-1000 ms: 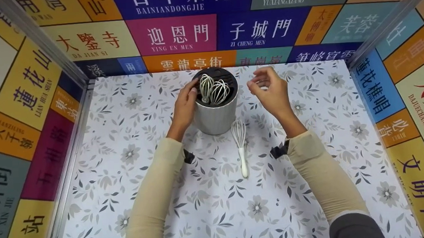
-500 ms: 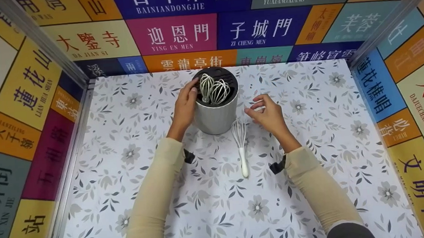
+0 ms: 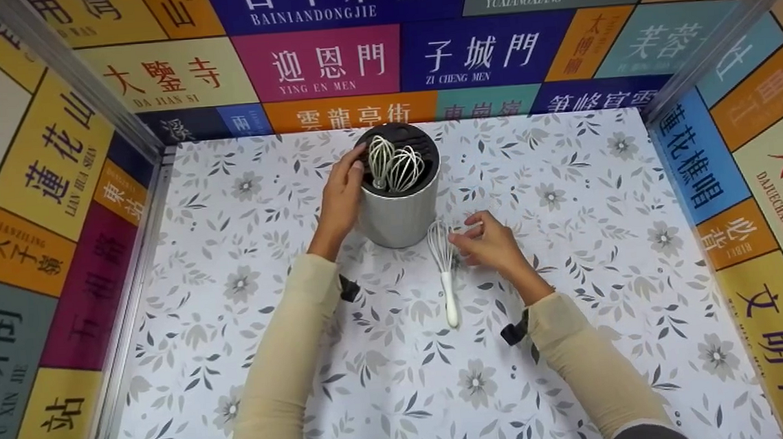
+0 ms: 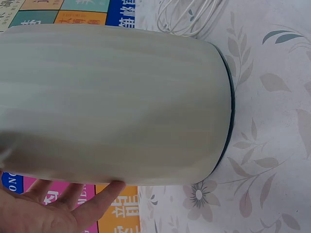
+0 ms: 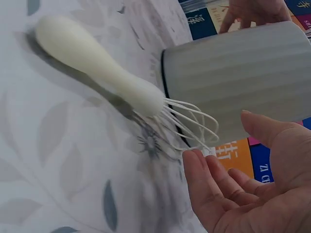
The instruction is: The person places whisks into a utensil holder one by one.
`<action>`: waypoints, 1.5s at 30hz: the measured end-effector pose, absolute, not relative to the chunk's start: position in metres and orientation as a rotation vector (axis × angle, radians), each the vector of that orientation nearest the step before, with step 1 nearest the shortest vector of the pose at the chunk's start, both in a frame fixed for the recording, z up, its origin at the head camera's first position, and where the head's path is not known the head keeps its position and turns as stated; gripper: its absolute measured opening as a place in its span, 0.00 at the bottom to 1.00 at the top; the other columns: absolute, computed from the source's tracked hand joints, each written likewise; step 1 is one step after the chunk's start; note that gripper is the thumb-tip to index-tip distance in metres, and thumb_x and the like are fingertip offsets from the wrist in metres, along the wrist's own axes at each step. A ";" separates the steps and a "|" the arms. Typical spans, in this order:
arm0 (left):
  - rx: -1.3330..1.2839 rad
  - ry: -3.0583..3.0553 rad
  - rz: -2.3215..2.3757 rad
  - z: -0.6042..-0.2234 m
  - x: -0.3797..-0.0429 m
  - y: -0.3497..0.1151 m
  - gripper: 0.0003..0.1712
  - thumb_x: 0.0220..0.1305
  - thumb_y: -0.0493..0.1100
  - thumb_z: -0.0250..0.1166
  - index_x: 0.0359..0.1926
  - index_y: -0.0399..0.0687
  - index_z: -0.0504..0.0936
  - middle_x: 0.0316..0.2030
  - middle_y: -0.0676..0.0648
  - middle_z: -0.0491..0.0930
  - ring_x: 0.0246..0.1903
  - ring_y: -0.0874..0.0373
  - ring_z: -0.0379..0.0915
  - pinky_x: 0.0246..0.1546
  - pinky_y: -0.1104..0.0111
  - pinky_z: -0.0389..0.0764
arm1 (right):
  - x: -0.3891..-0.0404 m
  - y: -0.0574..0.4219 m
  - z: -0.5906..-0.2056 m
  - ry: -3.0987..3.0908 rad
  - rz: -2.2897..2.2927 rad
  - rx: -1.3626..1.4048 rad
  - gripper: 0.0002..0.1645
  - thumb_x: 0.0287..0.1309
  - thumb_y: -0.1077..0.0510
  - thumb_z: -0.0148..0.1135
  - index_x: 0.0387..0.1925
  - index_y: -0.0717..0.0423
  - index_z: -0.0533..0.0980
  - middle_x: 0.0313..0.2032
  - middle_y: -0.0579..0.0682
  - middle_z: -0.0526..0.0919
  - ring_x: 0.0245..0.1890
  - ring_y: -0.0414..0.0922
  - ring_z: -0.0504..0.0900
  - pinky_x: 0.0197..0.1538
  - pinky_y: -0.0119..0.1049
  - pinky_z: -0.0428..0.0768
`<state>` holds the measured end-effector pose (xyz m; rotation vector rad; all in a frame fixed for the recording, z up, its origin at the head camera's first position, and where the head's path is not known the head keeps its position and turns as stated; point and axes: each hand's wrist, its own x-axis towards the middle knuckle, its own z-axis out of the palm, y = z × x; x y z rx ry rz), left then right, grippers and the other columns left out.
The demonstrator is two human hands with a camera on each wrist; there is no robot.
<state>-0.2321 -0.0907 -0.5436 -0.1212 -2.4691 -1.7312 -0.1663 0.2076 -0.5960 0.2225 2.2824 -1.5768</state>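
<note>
A white-handled whisk (image 3: 449, 298) lies on the tabletop, its wire end toward the holder. My right hand (image 3: 490, 243) is beside its wires, thumb and fingers apart and holding nothing. In the right wrist view, the fingertips (image 5: 195, 158) appear very near the wires (image 5: 194, 124); contact cannot be told. A grey cylindrical holder (image 3: 400, 220) with a dark interior stands upright behind the whisk. Two whisks (image 3: 405, 169) stick out of its top, wires up, their handles hidden inside. Against the holder's left side rests my left hand (image 3: 340, 195), with extended fingers touching the wall.
White cloth (image 3: 236, 368) with grey flowers and leaves covers the table. Colourful panels with lettering (image 3: 319, 66) enclose the back and both sides. Metal posts (image 3: 107, 95) rise at the corners.
My right hand has come down and nearer, from beside the holder's top to beside the lying whisk's wires. My left hand, the holder and the whisks have stayed in place.
</note>
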 end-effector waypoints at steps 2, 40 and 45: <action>-0.116 -2.476 -1.724 -0.543 -0.232 -0.091 0.24 0.82 0.55 0.46 0.72 0.66 0.73 0.69 0.50 0.72 0.70 0.58 0.65 0.73 0.62 0.63 | -0.161 0.207 -0.599 2.269 -1.556 0.226 0.43 0.57 0.43 0.75 0.63 0.62 0.66 0.49 0.62 0.81 0.42 0.63 0.88 0.42 0.54 0.88; -0.120 -2.475 -1.734 -0.545 -0.232 -0.091 0.24 0.81 0.56 0.46 0.72 0.67 0.73 0.71 0.52 0.70 0.72 0.60 0.63 0.74 0.62 0.62 | -0.124 0.179 -0.619 2.295 -1.367 0.271 0.25 0.50 0.53 0.80 0.44 0.61 0.77 0.29 0.55 0.85 0.22 0.48 0.88 0.26 0.44 0.87; -0.121 -2.483 -1.736 -0.545 -0.232 -0.091 0.24 0.81 0.57 0.45 0.72 0.68 0.72 0.71 0.52 0.69 0.72 0.60 0.63 0.74 0.61 0.62 | -0.125 0.182 -0.621 2.164 -1.447 0.264 0.25 0.54 0.56 0.76 0.48 0.60 0.75 0.31 0.54 0.86 0.22 0.48 0.88 0.27 0.44 0.87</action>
